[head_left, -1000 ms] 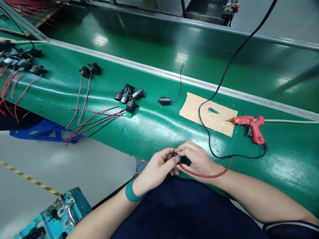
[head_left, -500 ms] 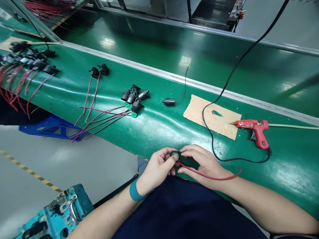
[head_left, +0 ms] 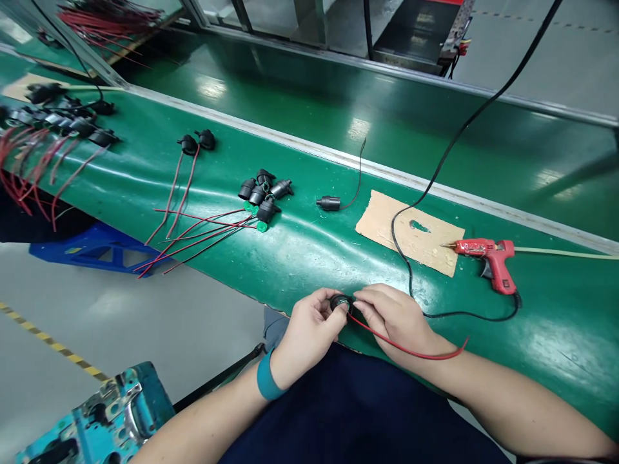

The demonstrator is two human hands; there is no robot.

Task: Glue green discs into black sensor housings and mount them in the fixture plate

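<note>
At the bench's front edge, my left hand [head_left: 314, 320] is closed around a round black plastic housing [head_left: 334, 299], its thumb pressed on the green disc inside the open end. A red wire [head_left: 401, 350] comes out of that end and curves over my right wrist. My right hand [head_left: 394, 316] has thumb and fingertips pinched together at the housing's right rim; whatever they grip there is too small to make out. Beyond the hands, a single black housing with a thin dark wire [head_left: 329, 203] lies on the green bench mat [head_left: 309, 258].
A red glue gun [head_left: 494, 261] rests with its nozzle over a cardboard piece [head_left: 382, 219], its black cable looping close to my right hand. Several black housings with red wires lie in a cluster [head_left: 264, 196]; two more [head_left: 196, 142] and a larger pile [head_left: 62, 119] are farther left.
My right thumb has risen from below the housing to meet the fingertips at its rim. My left hand still holds the housing. The view has shifted slightly.
</note>
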